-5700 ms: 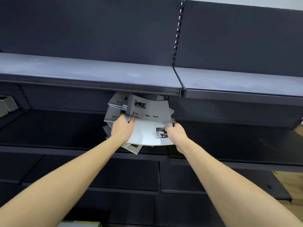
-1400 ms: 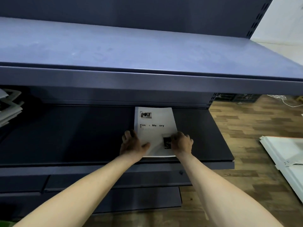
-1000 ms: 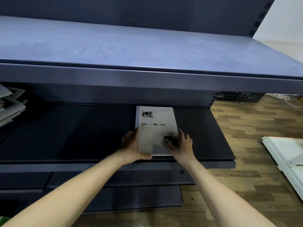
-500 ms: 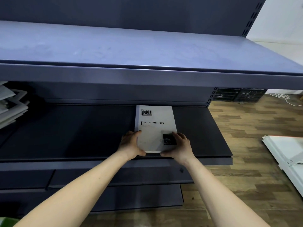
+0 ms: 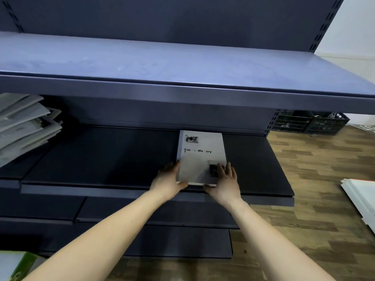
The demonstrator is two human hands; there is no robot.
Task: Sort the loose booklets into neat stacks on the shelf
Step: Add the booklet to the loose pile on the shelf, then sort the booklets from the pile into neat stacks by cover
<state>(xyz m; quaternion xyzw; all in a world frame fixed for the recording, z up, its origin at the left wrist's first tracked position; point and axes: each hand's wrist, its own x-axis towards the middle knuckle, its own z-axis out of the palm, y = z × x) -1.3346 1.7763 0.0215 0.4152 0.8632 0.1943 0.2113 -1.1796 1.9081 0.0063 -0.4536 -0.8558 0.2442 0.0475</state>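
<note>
Item: stack of booklets (image 5: pixel 199 159), top cover grey-white, printed "Tim & Me ory", lying flat on the dark middle shelf (image 5: pixel 101 159) just right of centre frame. Long axis runs front to back; the title end points toward the shelf's back panel, the near short edge sits just behind the shelf's front lip.

My left hand (image 5: pixel 168 179) cups the stack's near left corner, fingers straight along the left side, thumb against the front edge. My right hand (image 5: pixel 225 181) lies with straight fingers spread over the cover's lower right, thumb at the front edge. Neither is curled round the stack.

Room: bare shelf stretches wide to the left of the stack; a narrower strip lies to its right before the shelf's end.

Also: loose booklets (image 5: pixel 24 126) heaped askew at the left edge of frame, same shelf level. Upper shelf (image 5: pixel 182 63) overhangs. Wooden floor (image 5: pixel 314 159) at right, black crates (image 5: pixel 310 122) beyond it.
</note>
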